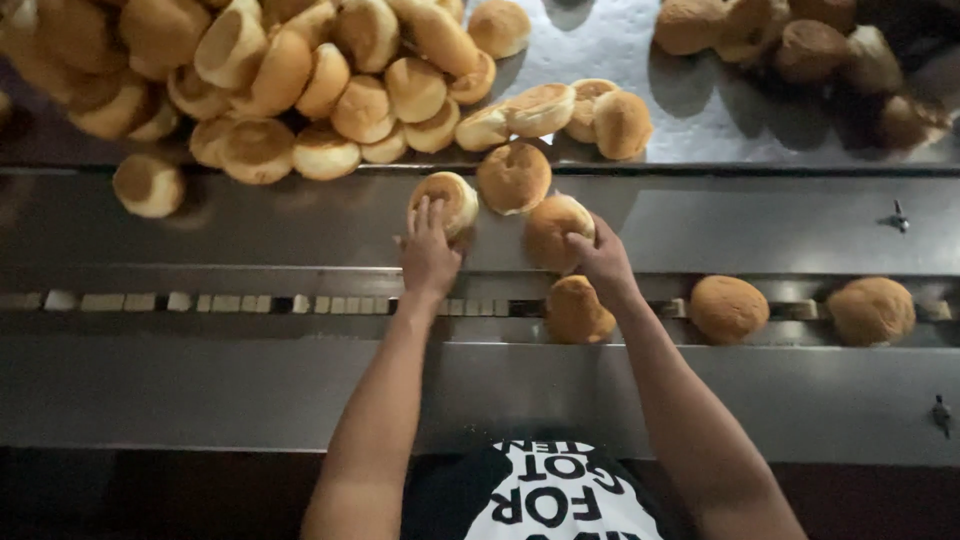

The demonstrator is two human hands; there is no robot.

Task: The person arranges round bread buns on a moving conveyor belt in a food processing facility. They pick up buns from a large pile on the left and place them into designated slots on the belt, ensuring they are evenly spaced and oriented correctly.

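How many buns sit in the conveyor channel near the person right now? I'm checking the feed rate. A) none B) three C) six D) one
B: three round buns rest in the channel, one just below the right hand, another further right and a third near the frame's right edge; the left hand is up on a bun on the shelf above.
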